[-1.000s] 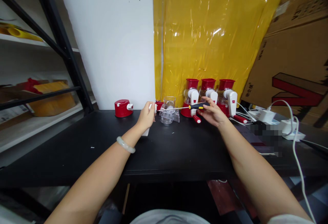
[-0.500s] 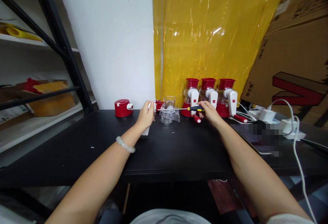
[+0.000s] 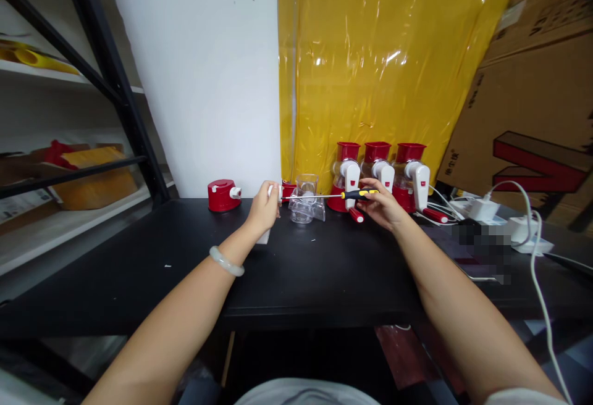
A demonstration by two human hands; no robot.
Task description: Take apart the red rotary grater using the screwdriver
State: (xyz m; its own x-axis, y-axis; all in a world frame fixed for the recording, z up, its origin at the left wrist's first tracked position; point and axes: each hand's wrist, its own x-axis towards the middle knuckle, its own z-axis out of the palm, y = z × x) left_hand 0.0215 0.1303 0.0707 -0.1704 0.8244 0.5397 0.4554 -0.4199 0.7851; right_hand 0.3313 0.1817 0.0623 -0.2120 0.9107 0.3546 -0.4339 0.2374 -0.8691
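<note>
My left hand (image 3: 262,212) is closed round a white crank arm (image 3: 264,237), whose lower end shows beneath the fingers; the rest is mostly covered. In my right hand (image 3: 382,206) the fingers and thumb hold the black and yellow handle of a screwdriver (image 3: 356,194). Its thin shaft lies level and points left, with the tip at the white part in my left hand. Behind the shaft is a clear plastic grater body (image 3: 303,207), and a red part (image 3: 288,191) stands partly hidden behind it. Left of my left hand sits a red round base (image 3: 223,196) with a white knob.
Three red and white rotary graters (image 3: 380,170) stand at the back right of the black table (image 3: 296,275). White chargers and cables (image 3: 484,207) lie farther right beside a dark tablet (image 3: 445,247). A shelf rack (image 3: 106,84) is at left, a carton (image 3: 532,102) at right.
The fingers of my right hand have opened slightly and shifted on the screwdriver handle, so more of it shows. My left hand stays in place with the white crank arm.
</note>
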